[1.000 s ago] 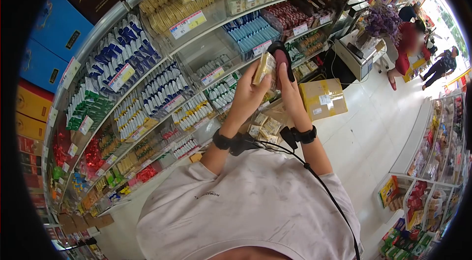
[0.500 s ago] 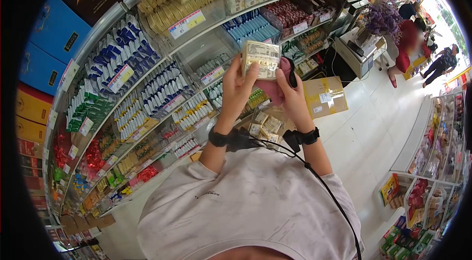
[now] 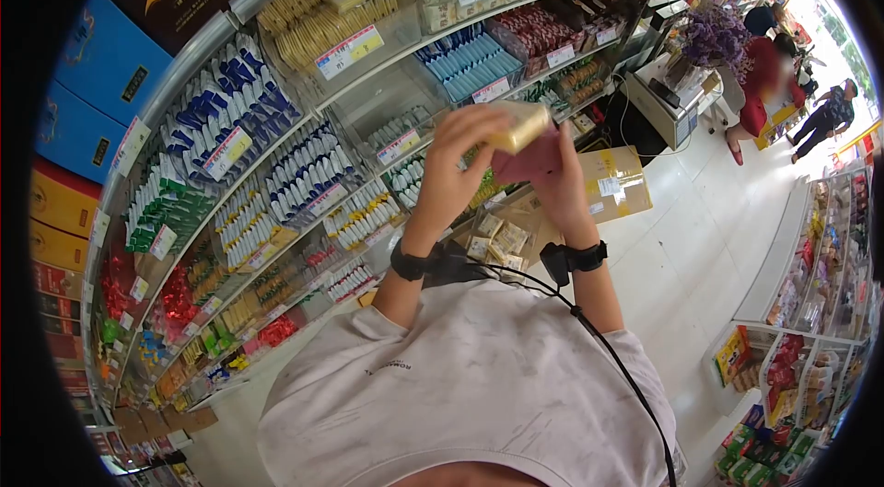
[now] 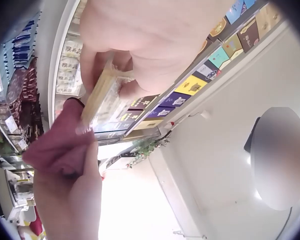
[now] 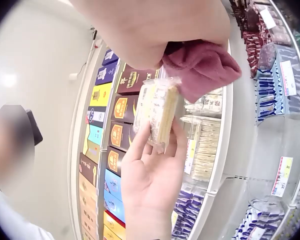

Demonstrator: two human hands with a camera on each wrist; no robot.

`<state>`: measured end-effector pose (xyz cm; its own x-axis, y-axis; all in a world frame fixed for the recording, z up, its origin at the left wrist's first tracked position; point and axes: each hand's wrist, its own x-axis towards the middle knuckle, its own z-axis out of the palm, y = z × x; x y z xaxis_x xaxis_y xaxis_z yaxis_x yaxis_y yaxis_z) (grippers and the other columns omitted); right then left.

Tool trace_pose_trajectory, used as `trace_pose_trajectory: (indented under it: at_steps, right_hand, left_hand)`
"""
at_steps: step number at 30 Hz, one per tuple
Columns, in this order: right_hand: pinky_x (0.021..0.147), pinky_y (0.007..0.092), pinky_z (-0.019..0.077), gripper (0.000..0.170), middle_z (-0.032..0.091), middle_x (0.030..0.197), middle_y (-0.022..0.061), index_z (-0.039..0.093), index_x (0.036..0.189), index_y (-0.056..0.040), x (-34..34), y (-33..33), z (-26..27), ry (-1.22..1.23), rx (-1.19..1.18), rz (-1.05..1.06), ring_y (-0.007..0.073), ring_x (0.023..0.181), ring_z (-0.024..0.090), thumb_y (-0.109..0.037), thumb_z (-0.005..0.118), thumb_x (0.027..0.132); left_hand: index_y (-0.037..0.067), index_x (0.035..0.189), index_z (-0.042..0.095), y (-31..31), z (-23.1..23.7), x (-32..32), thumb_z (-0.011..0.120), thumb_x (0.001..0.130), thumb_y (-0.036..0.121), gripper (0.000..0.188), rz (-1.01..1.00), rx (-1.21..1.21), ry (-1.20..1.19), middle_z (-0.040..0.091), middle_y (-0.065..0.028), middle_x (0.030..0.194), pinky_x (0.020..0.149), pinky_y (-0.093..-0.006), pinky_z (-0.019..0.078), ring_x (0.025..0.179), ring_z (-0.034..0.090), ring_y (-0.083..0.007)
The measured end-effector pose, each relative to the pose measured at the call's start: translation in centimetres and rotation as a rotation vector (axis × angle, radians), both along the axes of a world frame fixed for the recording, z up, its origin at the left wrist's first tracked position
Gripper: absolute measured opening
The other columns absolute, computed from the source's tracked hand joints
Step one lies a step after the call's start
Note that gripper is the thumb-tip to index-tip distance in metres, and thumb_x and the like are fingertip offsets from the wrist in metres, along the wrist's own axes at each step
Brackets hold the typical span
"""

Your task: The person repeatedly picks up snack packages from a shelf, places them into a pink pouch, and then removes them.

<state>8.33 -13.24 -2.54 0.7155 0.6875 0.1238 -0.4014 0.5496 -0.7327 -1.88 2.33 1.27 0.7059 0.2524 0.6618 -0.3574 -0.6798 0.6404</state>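
My left hand (image 3: pixel 458 156) grips a clear-wrapped pale yellow packet (image 3: pixel 523 130) in front of the shelves. In the right wrist view the left hand (image 5: pixel 152 175) has thumb and fingers round the lower part of the packet (image 5: pixel 157 112). My right hand (image 3: pixel 564 183) holds a mauve cloth (image 3: pixel 529 161) just below and beside the packet. The cloth (image 4: pixel 62 140) is bunched over the right hand's fingers in the left wrist view, close against the packet's edge (image 4: pixel 99 97); whether they touch is unclear.
Curved shelves (image 3: pixel 373 73) with bins of wrapped snacks stand ahead and to the left. An open carton (image 3: pixel 502 238) of similar packets sits below the hands, with its flap (image 3: pixel 610 185) to the right. A counter (image 3: pixel 658 110) and people are farther right.
The packet has turned from its labelled face towards the head camera to a tilted edge. The left hand has moved over its left side, and the right hand has moved slightly right with the cloth.
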Motion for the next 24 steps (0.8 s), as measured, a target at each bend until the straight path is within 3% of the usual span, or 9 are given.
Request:
trace_pose_trajectory:
  at_steps: [2,3,6,9,11,15,20,21,24]
  right_hand:
    - [0.098,0.0367,0.0526,0.048,0.062,0.134,0.0089,0.051,0.142,-0.0058,0.4,0.1,0.4,0.13,0.085,0.095,0.0192,0.123,0.06,-0.04,0.049,0.108]
    - [0.097,0.0363,0.0536,0.047,0.062,0.134,0.0091,0.051,0.142,-0.0054,0.3,0.2,0.6,0.096,0.041,0.057,0.0186,0.122,0.061,-0.038,0.05,0.108]
    - [0.084,0.0336,0.0589,0.039,0.068,0.121,0.0077,0.058,0.134,-0.0027,0.7,0.2,0.0,0.079,-0.078,-0.075,0.0164,0.105,0.069,-0.028,0.058,0.105]
    - [0.076,0.03,0.0589,0.033,0.071,0.108,0.005,0.064,0.126,-0.0009,1.1,-0.2,-0.5,-0.04,-0.201,-0.157,0.0142,0.093,0.07,-0.023,0.063,0.102]
    - [0.072,0.0271,0.0575,0.03,0.072,0.101,0.0035,0.066,0.122,0.0,1.0,-0.2,-0.7,-0.128,-0.234,-0.22,0.0124,0.085,0.07,-0.021,0.066,0.101]
    - [0.076,0.0235,0.0527,0.035,0.071,0.1,0.0033,0.066,0.121,0.0025,0.7,0.2,-1.1,-0.204,-0.321,-0.375,0.0095,0.087,0.066,-0.027,0.064,0.102]
    - [0.095,0.0275,0.0466,0.045,0.064,0.123,0.0095,0.061,0.128,0.0036,-0.2,0.6,-1.5,-0.022,-0.339,-0.674,0.013,0.11,0.058,-0.035,0.06,0.104]
    - [0.108,0.035,0.0407,0.045,0.057,0.138,0.0151,0.054,0.137,0.0027,-0.7,0.2,-0.7,-0.21,-0.457,-0.594,0.0233,0.126,0.054,-0.027,0.059,0.104]
    - [0.116,0.0399,0.0333,0.046,0.052,0.147,0.0181,0.048,0.145,0.0012,-0.4,1.2,0.2,-1.185,-0.472,-0.558,0.0332,0.14,0.046,-0.015,0.056,0.102]
  left_hand:
    - [0.013,0.123,0.072,0.1,-0.3,0.1,0.068,0.082,-0.004,0.044,-0.084,0.234,0.07,0.067,-0.0105,0.127,0.109,-0.0371,0.0432,0.127,0.056,-0.0295]
    - [0.017,0.123,0.072,-0.3,-0.4,0.3,0.07,0.075,-0.005,0.052,-0.112,0.162,0.044,0.066,-0.0105,0.128,0.111,-0.0436,0.0413,0.131,0.051,-0.0339]
    - [0.01,0.126,0.069,-1.2,0.4,-0.4,0.072,0.081,-0.001,0.047,-0.13,-0.01,0.11,0.066,-0.0091,0.13,0.11,-0.0444,0.0429,0.132,0.052,-0.0289]
    - [0.001,0.13,0.063,-1.7,-0.4,0.0,0.072,0.09,0.006,0.042,-0.225,-0.649,-0.064,0.064,-0.0102,0.13,0.107,-0.0404,0.046,0.129,0.055,-0.0226]
    - [-0.003,0.133,0.059,-0.5,-0.8,0.3,0.072,0.093,0.011,0.044,-0.166,-0.628,0.114,0.065,-0.0109,0.125,0.101,-0.0355,0.0496,0.123,0.058,-0.0186]
    - [-0.004,0.138,0.053,0.6,-2.0,0.4,0.073,0.095,0.015,0.051,-0.26,-0.682,0.388,0.068,-0.0107,0.117,0.092,-0.0307,0.054,0.11,0.065,-0.0157]
    - [-0.004,0.132,0.055,0.0,-2.1,0.4,0.071,0.096,0.014,0.043,-0.173,-0.745,0.321,0.069,-0.0085,0.114,0.087,-0.0295,0.0552,0.105,0.066,-0.0135]
    - [-0.004,0.13,0.056,-0.1,-1.9,0.3,0.07,0.096,0.014,0.041,-0.146,-0.75,0.31,0.069,-0.0085,0.115,0.087,-0.0295,0.0551,0.105,0.066,-0.0135]
    - [-0.004,0.127,0.056,-0.4,-3.4,1.4,0.067,0.097,0.012,0.036,-0.28,-0.819,0.231,0.068,-0.0097,0.117,0.088,-0.0297,0.0548,0.107,0.066,-0.0138]
